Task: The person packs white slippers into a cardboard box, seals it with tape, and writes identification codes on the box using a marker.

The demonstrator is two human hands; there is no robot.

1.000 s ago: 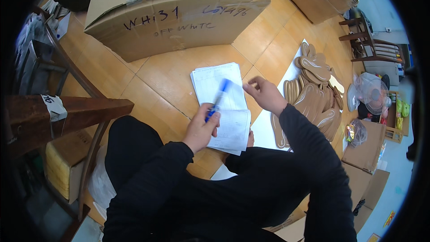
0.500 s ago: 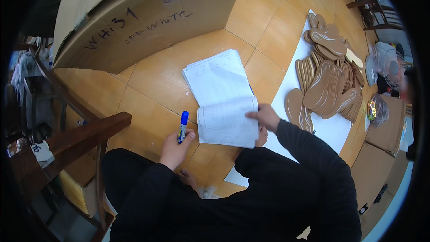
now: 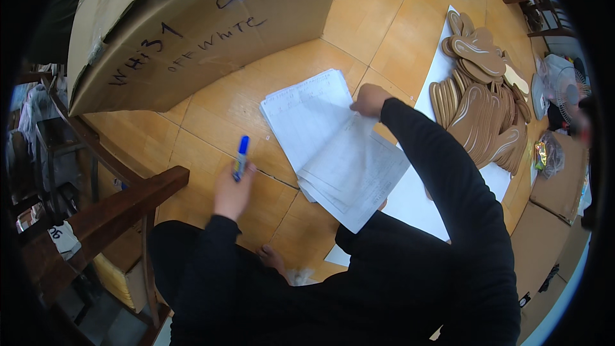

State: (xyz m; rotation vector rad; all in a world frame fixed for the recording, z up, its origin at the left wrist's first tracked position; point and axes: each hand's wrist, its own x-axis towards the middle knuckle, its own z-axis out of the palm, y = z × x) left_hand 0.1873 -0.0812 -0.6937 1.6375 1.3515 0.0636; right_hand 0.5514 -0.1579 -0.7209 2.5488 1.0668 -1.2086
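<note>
A blue-capped marker pen (image 3: pixel 241 157) stands up out of my left hand (image 3: pixel 232 191), whose fingers are closed around its lower part. A stack of white written sheets (image 3: pixel 300 112) lies on the tiled floor in front of me. My right hand (image 3: pixel 370 100) pinches the edge of a paper sheet (image 3: pixel 359 170) at the right side of the stack. That sheet is lifted and slanted, its lower corner reaching toward my lap. It partly covers the lower part of the stack.
A large cardboard box (image 3: pixel 211 32) with marker writing stands at the back left. On the right, many brown insoles (image 3: pixel 477 112) are heaped on a white sheet (image 3: pixel 416 202). A wooden chair frame (image 3: pixel 128 202) juts in at left; a fan (image 3: pixel 570 93) and cartons (image 3: pixel 544 189) line the right.
My right hand has moved up and swung a sheet over to the right, tilting it. My left hand with the marker pen has shifted left and slightly up.
</note>
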